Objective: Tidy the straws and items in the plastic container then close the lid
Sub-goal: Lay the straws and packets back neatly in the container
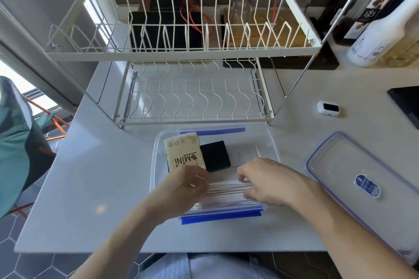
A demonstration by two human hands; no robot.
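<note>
So the straws (226, 190) are the thing to watch here. They're a bundle of paper-wrapped ones lying flat in the near end of the plastic container (156, 142), long axis running left to right, basically parallel to the near wall with its blue clip (221, 216). Both hands are right on them, one at each end, so neither is really nearer than the other: the left hand (188, 184) has its fingers curled in around the left ends, and the right hand (264, 182) is curled over the right ends with the thumb underneath. Looks to me like a two-handed squeeze to square up the bundle, so the next move is probably just pushing the ends inward along that left-right line and snugging it against the near wall.

Rest of the tub: a cream pack marked MiNi (184, 150) sits in the far left corner, slightly angled, and a black block (214, 156) is right beside it on the right, touching or nearly. The far right part shows only bare bottom with some faint pale shapes I can't make out.

The lid (353, 170) is still off, lying flat on the white counter (90, 176) to the right of the tub, apart from it. Closest to the right hand, I'd say, once the straws are sorted.

Past the container there's a white wire dish rack (192, 88).
</note>
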